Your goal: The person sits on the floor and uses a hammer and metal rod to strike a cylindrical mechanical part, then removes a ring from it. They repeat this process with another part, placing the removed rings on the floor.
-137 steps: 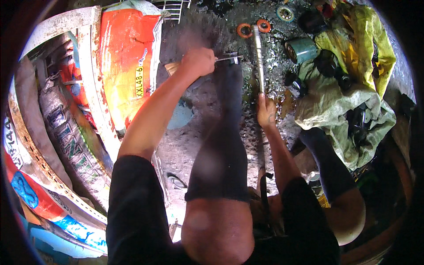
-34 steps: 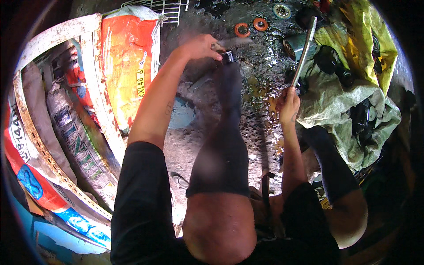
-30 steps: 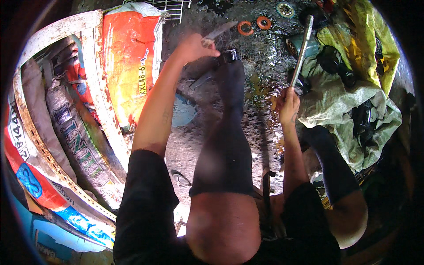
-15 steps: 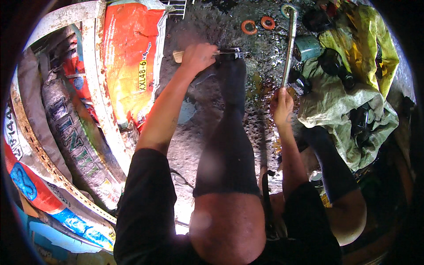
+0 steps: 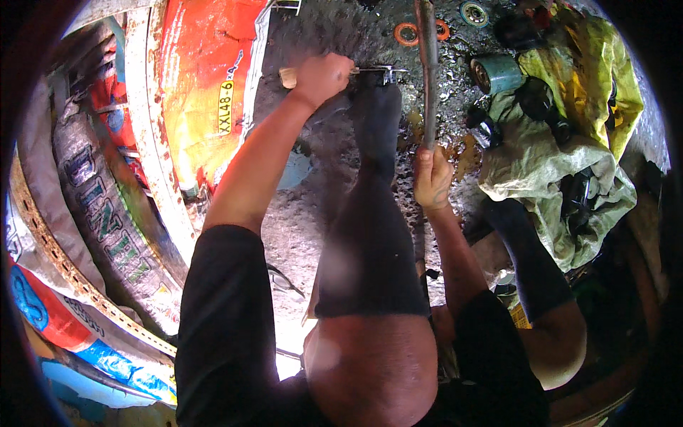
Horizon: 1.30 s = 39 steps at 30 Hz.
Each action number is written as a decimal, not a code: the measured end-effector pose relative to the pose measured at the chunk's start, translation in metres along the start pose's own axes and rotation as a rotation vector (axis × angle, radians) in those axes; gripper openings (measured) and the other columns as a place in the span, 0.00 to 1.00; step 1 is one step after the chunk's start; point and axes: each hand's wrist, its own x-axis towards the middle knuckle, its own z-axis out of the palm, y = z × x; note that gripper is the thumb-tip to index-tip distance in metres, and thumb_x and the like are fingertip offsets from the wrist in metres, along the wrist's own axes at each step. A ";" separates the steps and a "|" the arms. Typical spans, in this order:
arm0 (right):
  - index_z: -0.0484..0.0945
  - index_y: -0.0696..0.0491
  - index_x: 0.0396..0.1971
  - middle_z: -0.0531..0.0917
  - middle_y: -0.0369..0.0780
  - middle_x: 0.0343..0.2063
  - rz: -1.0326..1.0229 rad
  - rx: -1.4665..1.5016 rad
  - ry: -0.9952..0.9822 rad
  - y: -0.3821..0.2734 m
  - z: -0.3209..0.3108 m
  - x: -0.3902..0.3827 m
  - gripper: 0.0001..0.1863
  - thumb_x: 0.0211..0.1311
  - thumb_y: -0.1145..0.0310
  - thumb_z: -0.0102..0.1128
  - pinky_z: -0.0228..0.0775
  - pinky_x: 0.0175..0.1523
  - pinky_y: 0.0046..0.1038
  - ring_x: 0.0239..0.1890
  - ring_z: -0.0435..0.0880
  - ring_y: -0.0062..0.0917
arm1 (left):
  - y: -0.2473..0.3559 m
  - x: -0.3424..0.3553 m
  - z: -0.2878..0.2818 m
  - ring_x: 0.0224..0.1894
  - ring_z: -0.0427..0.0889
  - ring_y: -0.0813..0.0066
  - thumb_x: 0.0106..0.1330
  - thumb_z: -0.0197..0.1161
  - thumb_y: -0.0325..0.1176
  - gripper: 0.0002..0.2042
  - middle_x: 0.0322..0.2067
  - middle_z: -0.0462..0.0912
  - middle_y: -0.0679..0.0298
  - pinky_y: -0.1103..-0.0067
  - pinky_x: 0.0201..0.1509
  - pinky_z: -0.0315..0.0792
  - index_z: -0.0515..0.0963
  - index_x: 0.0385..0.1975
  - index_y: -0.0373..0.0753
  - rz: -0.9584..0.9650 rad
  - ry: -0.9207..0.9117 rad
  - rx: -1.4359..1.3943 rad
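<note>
My left hand (image 5: pixel 321 80) is closed around a wooden-handled tool (image 5: pixel 287 77). The handle's pale end sticks out on the left of my fist, and a thin metal shaft runs out to the right. That shaft reaches a small shiny metal part (image 5: pixel 388 75) by my dark-covered foot; whether they touch I cannot tell. In my right hand (image 5: pixel 432 179) is a long metal bar (image 5: pixel 429 78), gripped near its lower end. The bar points away from me, past the upper edge of the view, and crosses in front of one of two orange rings (image 5: pixel 406 33).
A blue-rimmed ring (image 5: pixel 474 13) and a green cylindrical part (image 5: pixel 492 75) lie at the far right. Beside them are a yellow sack (image 5: pixel 605 85) and a pale sack (image 5: pixel 548 171) with dark parts. A rusty white metal frame (image 5: pixel 142 92) and an orange sack (image 5: pixel 206 71) stand left.
The bar in my right hand has swung left, from beside the green cylinder to across the orange rings. My right hand has shifted left too. My left hand keeps its grip nearly in place.
</note>
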 end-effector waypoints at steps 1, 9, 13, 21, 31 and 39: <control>0.76 0.62 0.33 0.74 0.48 0.13 -0.035 0.011 0.001 0.000 0.001 -0.003 0.23 0.74 0.55 0.44 0.66 0.26 0.39 0.17 0.78 0.41 | -0.002 0.002 0.000 0.41 0.84 0.54 0.56 0.65 0.37 0.15 0.36 0.85 0.57 0.62 0.47 0.78 0.82 0.44 0.46 0.033 0.020 0.018; 0.77 0.62 0.36 0.78 0.54 0.19 0.092 -0.136 -0.024 -0.015 0.007 0.006 0.24 0.74 0.54 0.43 0.69 0.33 0.49 0.24 0.80 0.53 | -0.006 0.007 -0.003 0.41 0.85 0.53 0.56 0.63 0.36 0.15 0.38 0.86 0.56 0.62 0.49 0.78 0.83 0.43 0.44 -0.014 -0.066 0.106; 0.78 0.61 0.40 0.80 0.56 0.22 0.028 -0.134 0.002 0.008 0.008 0.001 0.25 0.73 0.52 0.44 0.69 0.35 0.50 0.27 0.80 0.55 | 0.001 0.009 0.000 0.40 0.85 0.53 0.55 0.62 0.36 0.15 0.36 0.86 0.55 0.62 0.49 0.78 0.83 0.44 0.46 -0.010 -0.057 0.030; 0.78 0.61 0.34 0.76 0.52 0.16 -0.025 -0.027 0.041 0.012 -0.002 0.001 0.23 0.72 0.52 0.50 0.67 0.27 0.45 0.21 0.79 0.50 | 0.004 0.005 -0.007 0.41 0.85 0.51 0.57 0.60 0.35 0.10 0.36 0.85 0.54 0.60 0.48 0.77 0.84 0.37 0.46 -0.060 -0.068 0.071; 0.78 0.61 0.38 0.78 0.55 0.20 0.189 -0.027 -0.033 0.020 0.012 0.002 0.28 0.72 0.48 0.43 0.67 0.35 0.50 0.28 0.79 0.54 | 0.011 0.006 -0.015 0.41 0.84 0.49 0.58 0.59 0.32 0.07 0.34 0.84 0.51 0.59 0.47 0.77 0.82 0.33 0.42 -0.066 -0.085 0.077; 0.79 0.62 0.35 0.78 0.56 0.21 0.239 0.021 -0.034 0.014 0.008 0.017 0.27 0.73 0.50 0.44 0.68 0.34 0.47 0.28 0.80 0.54 | 0.013 -0.004 -0.014 0.36 0.84 0.48 0.57 0.59 0.31 0.06 0.32 0.84 0.51 0.58 0.43 0.77 0.82 0.31 0.42 -0.048 -0.002 0.126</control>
